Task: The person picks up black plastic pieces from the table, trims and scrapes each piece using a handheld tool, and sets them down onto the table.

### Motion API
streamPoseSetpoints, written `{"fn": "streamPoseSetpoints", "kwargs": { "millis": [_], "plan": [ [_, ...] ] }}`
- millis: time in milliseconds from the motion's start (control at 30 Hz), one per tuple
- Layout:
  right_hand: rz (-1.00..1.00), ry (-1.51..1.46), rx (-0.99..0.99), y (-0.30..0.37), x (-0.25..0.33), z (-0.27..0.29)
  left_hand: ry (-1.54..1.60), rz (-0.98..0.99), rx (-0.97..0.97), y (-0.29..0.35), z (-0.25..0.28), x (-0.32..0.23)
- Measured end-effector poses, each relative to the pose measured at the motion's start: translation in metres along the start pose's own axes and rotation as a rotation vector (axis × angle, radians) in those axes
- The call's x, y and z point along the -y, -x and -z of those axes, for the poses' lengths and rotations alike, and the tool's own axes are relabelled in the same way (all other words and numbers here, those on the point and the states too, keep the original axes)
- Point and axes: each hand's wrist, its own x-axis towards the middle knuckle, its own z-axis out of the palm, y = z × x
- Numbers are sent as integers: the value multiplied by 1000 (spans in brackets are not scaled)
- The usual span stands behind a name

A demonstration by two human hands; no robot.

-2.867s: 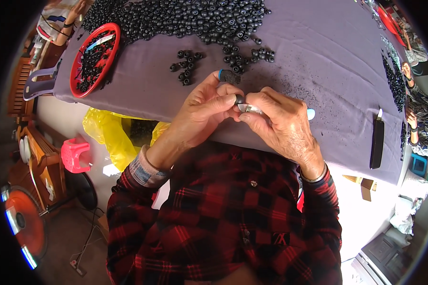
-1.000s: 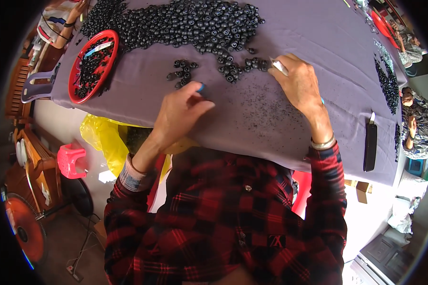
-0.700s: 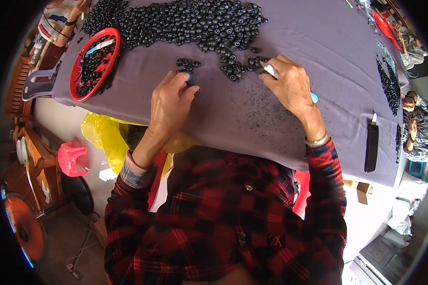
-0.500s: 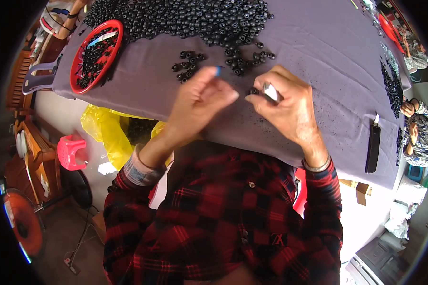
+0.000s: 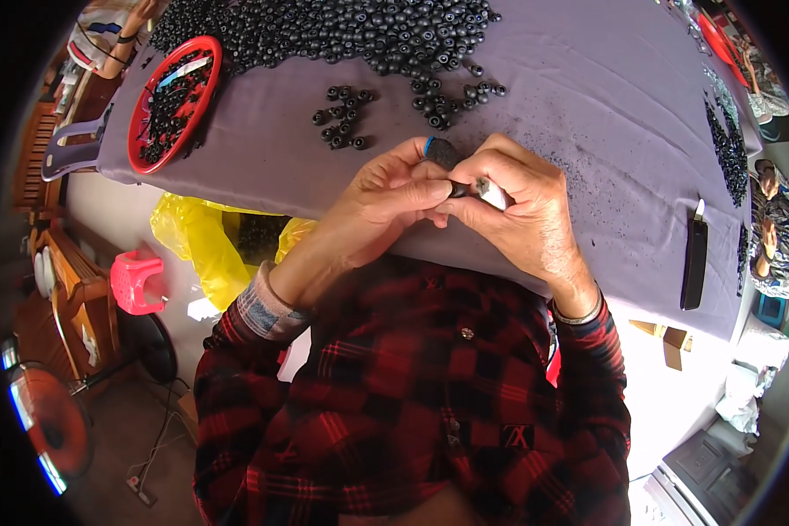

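Note:
My left hand (image 5: 393,200) is closed, its thumb and fingers pinching a small black round piece (image 5: 458,188). A dark finger cot (image 5: 442,152) with a blue rim covers its index fingertip. My right hand (image 5: 528,203) meets it, fingers curled round a short white object (image 5: 492,193) whose kind I cannot make out; its thumb tip is against the black piece. Beyond the hands, a loose group of black pieces (image 5: 342,114) lies on the purple-grey cloth (image 5: 280,114). Behind that spreads a large heap of similar pieces (image 5: 342,35).
A red basin (image 5: 212,83) with small black bits stands at the left. A black utility knife (image 5: 695,263) lies at the right, its blade out. Below the table edge hangs a yellow bag (image 5: 197,250). Dark crumbs dot the cloth. Other people sit at the left and right.
My left hand has moved right to meet my right hand and now pinches the black piece that my right fingers held. The right hand has shifted slightly.

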Motion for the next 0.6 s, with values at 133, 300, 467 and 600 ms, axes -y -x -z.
{"fn": "streamPoseSetpoints", "kwargs": {
  "millis": [133,300,467,600],
  "plan": [
    [44,52,19,-1,2,-1,18,-28,16,1,4,5],
    [-35,-120,106,-2,0,3,109,-9,40,-3,5,7],
    [-170,-418,131,0,-5,3,121,15,73,-5,6,6],
    [-71,-151,55,-4,5,13,144,-19,78,-6,6,4]
  ]
}}
